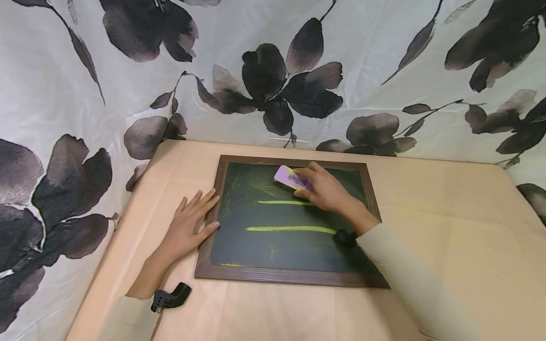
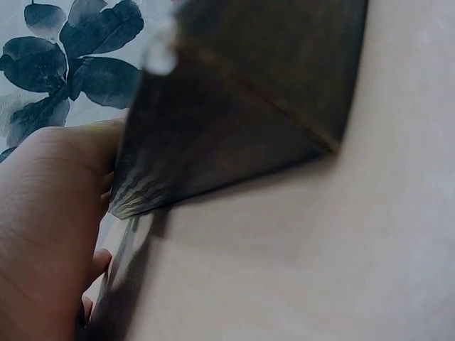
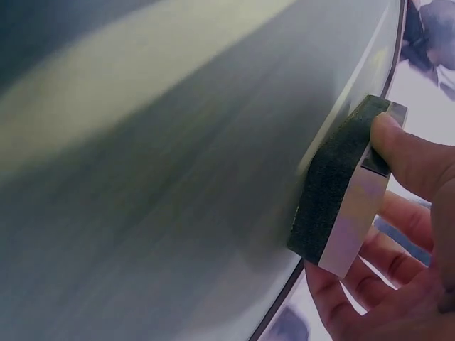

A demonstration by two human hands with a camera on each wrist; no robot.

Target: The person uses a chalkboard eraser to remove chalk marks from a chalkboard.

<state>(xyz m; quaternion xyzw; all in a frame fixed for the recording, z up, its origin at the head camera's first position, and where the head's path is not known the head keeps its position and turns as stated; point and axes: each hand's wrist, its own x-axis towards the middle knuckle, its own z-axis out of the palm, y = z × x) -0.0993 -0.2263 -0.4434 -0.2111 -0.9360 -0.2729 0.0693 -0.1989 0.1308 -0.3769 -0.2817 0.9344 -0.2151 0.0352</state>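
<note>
A framed chalkboard (image 1: 273, 253) lies on the table, with two yellow-green chalk lines (image 1: 290, 229) across its dark surface and fainter smudges near the top. My right hand (image 1: 326, 188) grips a purple eraser (image 1: 287, 177) over the board's upper part. In the right wrist view, thumb and fingers pinch the eraser (image 3: 345, 206) by its sides, its dark felt face turned to the board. My left hand (image 1: 189, 228) is spread at the brown wooden frame (image 1: 207, 246), fingertips and thumb touching its left side. The left wrist view shows the frame's dark corner (image 2: 234, 135) close up beside that hand (image 2: 50, 213).
The pale tan table (image 1: 443, 227) extends around the board on both sides. A white cloth with dark flowers (image 1: 273, 90) hangs behind and along the left. Black wrist cameras sit on the left wrist (image 1: 170, 297) and right wrist (image 1: 344, 238).
</note>
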